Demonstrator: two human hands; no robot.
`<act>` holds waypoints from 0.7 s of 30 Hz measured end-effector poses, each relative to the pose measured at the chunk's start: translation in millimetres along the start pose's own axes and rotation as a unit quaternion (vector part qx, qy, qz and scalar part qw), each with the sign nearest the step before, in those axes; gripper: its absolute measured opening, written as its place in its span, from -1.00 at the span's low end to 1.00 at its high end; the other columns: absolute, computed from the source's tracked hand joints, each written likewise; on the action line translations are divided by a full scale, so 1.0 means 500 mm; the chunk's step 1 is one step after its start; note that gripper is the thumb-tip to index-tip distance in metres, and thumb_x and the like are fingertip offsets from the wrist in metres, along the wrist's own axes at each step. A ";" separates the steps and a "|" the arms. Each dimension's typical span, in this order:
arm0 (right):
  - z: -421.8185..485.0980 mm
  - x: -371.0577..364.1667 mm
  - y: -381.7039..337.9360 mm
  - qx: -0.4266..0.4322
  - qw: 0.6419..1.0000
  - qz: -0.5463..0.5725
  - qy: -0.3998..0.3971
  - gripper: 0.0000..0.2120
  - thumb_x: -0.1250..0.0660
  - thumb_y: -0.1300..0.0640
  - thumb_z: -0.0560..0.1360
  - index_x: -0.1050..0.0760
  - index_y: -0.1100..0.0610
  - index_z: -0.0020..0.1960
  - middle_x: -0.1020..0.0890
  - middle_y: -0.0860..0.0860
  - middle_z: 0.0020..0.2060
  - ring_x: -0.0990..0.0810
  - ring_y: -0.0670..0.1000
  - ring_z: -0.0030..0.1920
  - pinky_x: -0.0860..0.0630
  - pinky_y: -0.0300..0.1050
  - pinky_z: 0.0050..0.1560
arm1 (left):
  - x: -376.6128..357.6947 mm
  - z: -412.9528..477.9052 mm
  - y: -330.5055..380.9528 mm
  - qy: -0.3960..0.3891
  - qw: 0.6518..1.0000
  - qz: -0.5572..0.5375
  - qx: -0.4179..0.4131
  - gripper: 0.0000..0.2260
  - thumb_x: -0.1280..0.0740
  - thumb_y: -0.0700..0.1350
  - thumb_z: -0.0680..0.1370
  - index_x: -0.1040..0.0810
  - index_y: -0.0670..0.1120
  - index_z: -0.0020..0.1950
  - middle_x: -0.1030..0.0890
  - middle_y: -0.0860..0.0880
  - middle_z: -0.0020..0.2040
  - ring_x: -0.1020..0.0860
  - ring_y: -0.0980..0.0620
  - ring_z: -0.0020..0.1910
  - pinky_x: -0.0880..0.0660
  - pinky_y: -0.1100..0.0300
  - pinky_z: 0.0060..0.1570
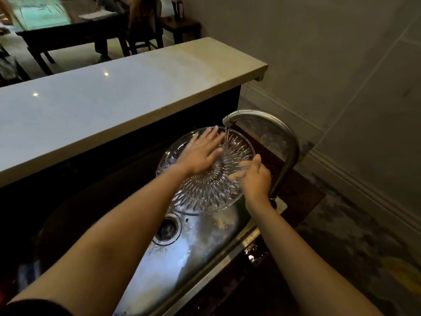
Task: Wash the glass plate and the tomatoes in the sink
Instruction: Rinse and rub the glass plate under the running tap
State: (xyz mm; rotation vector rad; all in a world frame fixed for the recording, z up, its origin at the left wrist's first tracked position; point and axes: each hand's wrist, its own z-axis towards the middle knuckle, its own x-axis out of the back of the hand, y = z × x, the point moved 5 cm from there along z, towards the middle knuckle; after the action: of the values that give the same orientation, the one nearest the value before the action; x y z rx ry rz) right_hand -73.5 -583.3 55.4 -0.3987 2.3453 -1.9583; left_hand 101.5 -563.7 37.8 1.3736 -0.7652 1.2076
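A round cut-glass plate point(206, 192) is held tilted over the steel sink point(196, 245), under water running from the curved tap point(282, 142). My left hand point(200, 153) lies flat on the plate's upper face, fingers spread and blurred. My right hand point(255, 176) grips the plate's right rim, thumb on top and fingers seen through the glass underneath. No tomatoes are in view.
The sink drain point(167, 229) sits below the plate. A raised pale counter point(102, 103) runs behind the sink. A dark dining table point(57, 26) and chair stand beyond it. Tiled wall and patterned floor lie to the right.
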 end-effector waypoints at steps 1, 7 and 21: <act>0.000 0.004 0.000 0.000 1.000 0.000 0.006 -0.51 0.08 -0.05 0.63 -0.52 0.20 -0.11 -0.63 0.19 -0.43 -0.39 -0.16 -0.68 -0.34 -0.17 -0.45 | 0.001 -0.005 -0.019 -0.005 1.000 0.014 0.010 -0.50 0.13 0.18 0.60 0.05 0.08 0.53 0.06 0.03 0.56 0.15 0.11 0.51 0.22 0.03 0.45; 0.003 0.011 0.006 0.012 1.000 -0.001 0.007 -0.52 0.08 -0.04 0.63 -0.53 0.20 -0.06 -0.62 0.14 -0.45 -0.27 -0.13 -0.69 -0.25 -0.27 -0.61 | -0.027 -0.146 -0.044 -0.045 0.995 -0.007 0.089 -0.48 0.11 0.18 0.61 0.17 0.05 0.52 0.19 0.05 0.53 0.21 0.10 0.51 0.27 0.04 0.46; -0.018 0.000 0.003 -0.029 0.999 0.027 -0.035 -0.50 0.06 -0.06 0.63 -0.56 0.19 -0.10 -0.66 0.17 -0.33 -0.59 -0.13 -0.44 -0.50 -0.12 -0.32 | 0.024 -0.013 0.099 -0.002 1.000 0.010 -0.017 -0.48 0.08 0.14 0.62 0.08 0.01 0.54 0.06 0.01 0.56 0.11 0.08 0.53 0.19 0.04 0.48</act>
State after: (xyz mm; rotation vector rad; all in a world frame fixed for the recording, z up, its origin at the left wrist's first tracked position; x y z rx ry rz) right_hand -75.6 -574.4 55.5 -0.3980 2.3480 -1.8263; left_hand 57.2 -564.4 63.6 1.3434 -0.8001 1.2015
